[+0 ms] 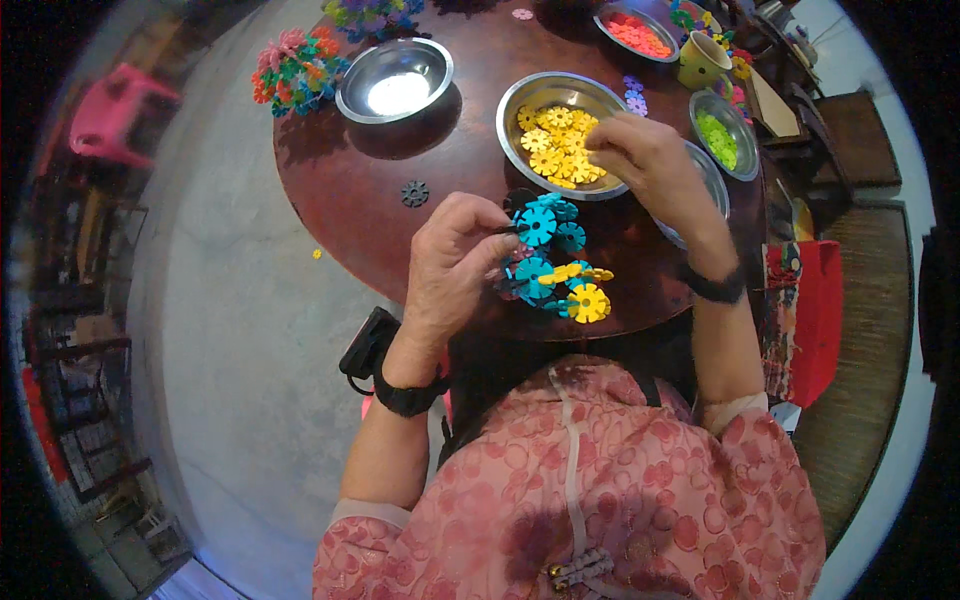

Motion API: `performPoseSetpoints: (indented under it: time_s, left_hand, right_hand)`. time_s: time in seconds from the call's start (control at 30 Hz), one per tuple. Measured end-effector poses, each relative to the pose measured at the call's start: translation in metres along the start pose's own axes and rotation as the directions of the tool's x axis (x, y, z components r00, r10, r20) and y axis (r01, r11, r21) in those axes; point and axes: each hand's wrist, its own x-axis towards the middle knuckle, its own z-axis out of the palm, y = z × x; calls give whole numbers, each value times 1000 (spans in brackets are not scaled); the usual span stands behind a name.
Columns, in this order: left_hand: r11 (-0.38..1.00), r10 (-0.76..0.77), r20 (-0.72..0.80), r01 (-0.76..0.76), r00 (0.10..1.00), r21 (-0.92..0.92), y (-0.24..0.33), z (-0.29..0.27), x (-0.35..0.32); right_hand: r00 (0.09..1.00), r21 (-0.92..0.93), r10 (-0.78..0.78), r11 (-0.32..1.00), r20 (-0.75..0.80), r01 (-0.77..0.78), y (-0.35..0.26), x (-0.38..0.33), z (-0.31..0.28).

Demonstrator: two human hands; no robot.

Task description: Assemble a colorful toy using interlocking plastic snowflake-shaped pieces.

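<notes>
My left hand (450, 260) pinches a joined cluster of notched plastic snowflake discs (537, 226) at its left side. The cluster is mostly teal, with dark pieces at its left and top and a few yellow discs low on its right, and hangs over the table's near edge. Over the right rim of a steel bowl (512, 135) reaches my right hand (655, 165), its fingers bent together at the yellow snowflake discs (553, 143) inside. Whether a disc is between those fingertips cannot be made out.
On the round dark-red table (330, 190) stand a bare steel bowl (397, 82), bowls of orange-red discs (635, 35) and green discs (717, 140), and a yellow-green cup (703, 60). A loose dark disc (414, 193) lies left. Flower-like disc clusters (297, 70) stand behind. A pink stool (110, 115) is far left.
</notes>
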Motion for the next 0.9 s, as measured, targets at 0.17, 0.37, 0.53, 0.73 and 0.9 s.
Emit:
performPoseSetpoints:
  time_s: [0.17,0.37,0.53,0.73,0.9]
  left_hand:
    - [992,-118,-30,120,993,41,11,-4,-2]
    - [998,2,-48,1,999,64,14,4,-1]
    - [877,124,139,-174,982,447,21,4,0]
    - [928,95,46,-105,994,358,17,7,-3]
    - [927,82,7,-78,997,367,19,10,-4]
  right_hand:
    - [996,-240,31,971,86,-10,12,20,49]
    - [991,-222,92,973,93,-70,15,21,62]
    - [981,-197,153,972,119,-128,23,18,49]
    - [973,307,218,934,-80,-184,-28,-11,11]
    - [989,501,132,862,-62,-84,-52,-37,7]
